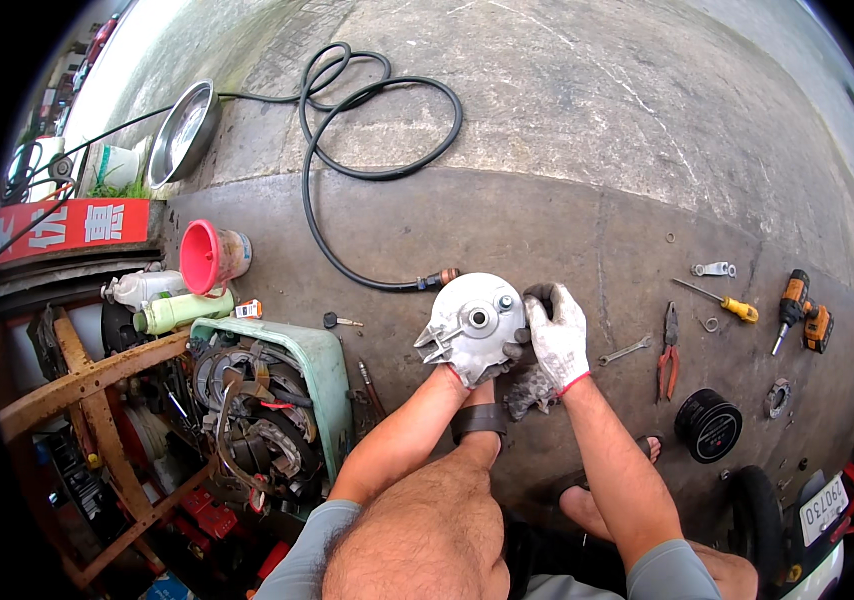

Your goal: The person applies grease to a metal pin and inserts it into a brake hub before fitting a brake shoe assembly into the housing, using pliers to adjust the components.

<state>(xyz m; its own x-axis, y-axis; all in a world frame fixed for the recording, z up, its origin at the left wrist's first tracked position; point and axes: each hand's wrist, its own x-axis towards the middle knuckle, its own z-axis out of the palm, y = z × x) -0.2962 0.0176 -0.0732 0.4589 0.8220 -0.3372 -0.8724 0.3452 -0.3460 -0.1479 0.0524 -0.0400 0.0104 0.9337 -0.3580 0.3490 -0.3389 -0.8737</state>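
A round silver brake backing plate (459, 348), with a hole at its centre and a bolt near its upper right edge, is held up in front of me. My left hand (513, 346) grips it from beneath; the palm is hidden, and dark gloved fingertips show at its right rim. Beside that rim is my right hand (559, 340) in a white work glove with dirty fingertips. Its fingers are curled together, and whatever they may pinch is hidden. A dirty grey rag (529, 392) lies on the floor below the hands.
A black hose (309, 200) with a brass end coils beyond the plate. Left are a pale green bin of parts (332, 385) and a pink-rimmed bucket (237, 252). Right lie a wrench (627, 349), pliers (668, 355), a screwdriver (737, 307), a cordless drill (797, 310) and a black round can (709, 425).
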